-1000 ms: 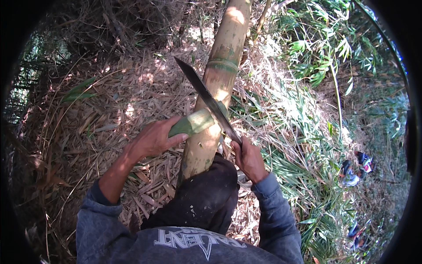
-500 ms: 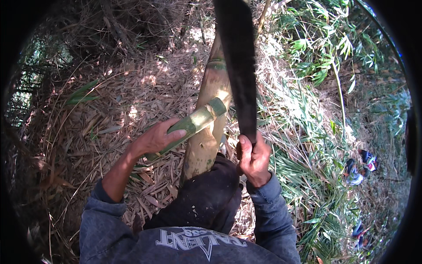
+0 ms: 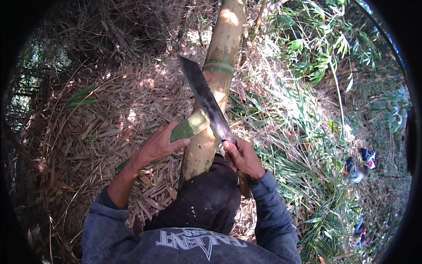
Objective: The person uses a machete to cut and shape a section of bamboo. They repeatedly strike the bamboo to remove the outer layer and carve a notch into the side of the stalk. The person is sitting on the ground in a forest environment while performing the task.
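My left hand point(image 3: 157, 144) is closed around a short piece of green bamboo point(image 3: 190, 126), held at a slant. Its pale far end lies over a thick bamboo pole point(image 3: 220, 72) that runs from my knee up to the far edge of the view. In my right hand point(image 3: 247, 159) I grip a machete point(image 3: 203, 93) by its handle. The dark blade crosses the pole toward the far left, right against the end of the bamboo piece; whether it has cut in cannot be made out.
Dry bamboo leaves point(image 3: 110, 127) cover the ground to the left. Green leafy stems point(image 3: 303, 176) spread on the right. Beyond them, at the far right, other people point(image 3: 362, 165) show small and unclear. Tangled dry branches point(image 3: 127, 26) stand at the far left.
The machete has swung down from upright to lie slanting leftward across the pole at the bamboo's end. My right hand has moved slightly left and turned.
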Demonstrator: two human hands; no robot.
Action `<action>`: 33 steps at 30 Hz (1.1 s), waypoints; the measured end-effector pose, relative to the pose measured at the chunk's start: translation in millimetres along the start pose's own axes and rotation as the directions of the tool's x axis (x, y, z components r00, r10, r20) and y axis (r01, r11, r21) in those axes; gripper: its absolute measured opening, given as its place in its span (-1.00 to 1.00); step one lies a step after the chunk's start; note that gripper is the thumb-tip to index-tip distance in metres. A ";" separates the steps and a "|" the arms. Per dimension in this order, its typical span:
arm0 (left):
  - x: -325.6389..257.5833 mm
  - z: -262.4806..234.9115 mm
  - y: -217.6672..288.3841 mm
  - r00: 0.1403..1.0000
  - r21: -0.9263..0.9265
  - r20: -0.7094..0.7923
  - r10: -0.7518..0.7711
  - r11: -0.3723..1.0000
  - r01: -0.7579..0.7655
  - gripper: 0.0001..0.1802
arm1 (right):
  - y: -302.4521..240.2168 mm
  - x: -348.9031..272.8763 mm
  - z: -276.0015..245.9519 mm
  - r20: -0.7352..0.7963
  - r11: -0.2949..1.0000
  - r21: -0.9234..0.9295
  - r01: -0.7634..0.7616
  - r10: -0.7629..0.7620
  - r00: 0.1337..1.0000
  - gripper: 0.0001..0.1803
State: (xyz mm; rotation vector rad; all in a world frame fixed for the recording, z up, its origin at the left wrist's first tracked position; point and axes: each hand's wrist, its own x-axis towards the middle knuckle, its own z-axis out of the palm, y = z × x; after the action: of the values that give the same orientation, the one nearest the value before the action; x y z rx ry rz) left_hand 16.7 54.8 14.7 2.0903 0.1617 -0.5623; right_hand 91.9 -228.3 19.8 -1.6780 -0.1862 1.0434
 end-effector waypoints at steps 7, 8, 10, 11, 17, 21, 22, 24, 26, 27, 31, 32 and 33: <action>7.9 -0.6 -17.2 0.999 -0.153 0.006 0.053 0.987 -0.051 -0.15 | -4.9 -3.1 9.7 -0.283 0.747 -0.526 0.406 -0.605 0.744 -0.73; 7.3 -0.9 -14.8 0.999 -0.154 -0.001 0.037 0.987 -0.037 -0.14 | -5.4 -2.6 9.7 -0.272 0.746 -0.559 0.362 -0.577 0.770 -0.74; 5.4 -1.8 -7.8 1.000 -0.158 -0.015 0.004 0.987 -0.007 -0.13 | -6.7 -0.9 9.6 -0.252 0.734 -0.622 0.272 -0.516 0.819 -0.75; 6.4 -1.9 -6.6 1.000 -0.141 -0.005 -0.010 0.990 0.009 -0.13 | -5.0 0.0 9.0 -0.241 0.720 -0.639 0.271 -0.523 0.818 -0.75; 8.5 -7.6 -2.9 1.000 -0.092 0.011 -0.027 0.995 0.028 -0.19 | -27.1 -8.5 19.6 -0.271 0.722 -0.589 0.363 -0.600 0.753 -0.82; 8.6 -10.6 0.7 1.000 -0.077 -0.003 0.001 0.997 -0.001 -0.23 | -2.1 4.8 11.4 -0.221 0.674 -0.672 0.307 -0.578 0.786 -0.77; 11.8 -9.4 2.3 1.000 -0.072 0.001 0.021 0.997 -0.021 -0.25 | 14.0 12.2 3.3 -0.178 0.628 -0.741 0.237 -0.525 0.832 -0.73; 12.9 -12.7 -1.0 1.000 -0.020 0.015 0.023 1.000 -0.022 -0.24 | 18.7 11.3 6.5 -0.172 0.640 -0.724 0.256 -0.527 0.833 -0.64; 9.4 -7.1 -9.9 1.000 -0.021 -0.005 0.023 1.000 -0.023 -0.23 | 18.4 18.2 4.2 -0.149 0.712 -0.639 0.289 -0.484 0.862 -0.64; 11.8 0.2 -15.4 0.998 -0.046 -0.039 0.039 0.998 -0.041 -0.22 | 22.6 23.5 5.1 -0.112 0.822 -0.396 0.410 -0.486 0.867 -0.63; 9.3 4.9 -18.5 0.992 -0.038 -0.100 0.075 0.996 -0.080 -0.26 | 0.9 4.9 0.2 0.008 0.999 0.020 0.044 -0.044 0.999 -0.63; 10.2 6.1 -17.3 0.988 -0.050 -0.117 0.101 0.993 -0.108 -0.28 | 1.6 2.5 1.8 -0.109 0.963 -0.171 0.208 -0.228 0.968 -0.65; 11.5 6.9 -15.8 0.985 -0.077 -0.125 0.121 0.988 -0.131 -0.29 | 2.2 0.5 3.0 -0.185 0.867 -0.371 0.332 -0.419 0.889 -0.67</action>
State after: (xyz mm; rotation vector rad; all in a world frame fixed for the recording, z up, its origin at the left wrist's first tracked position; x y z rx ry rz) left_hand 19.4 56.8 -5.7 2.0352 0.1191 -0.3478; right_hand 89.2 -226.8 17.7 -1.9603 -0.5219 0.5035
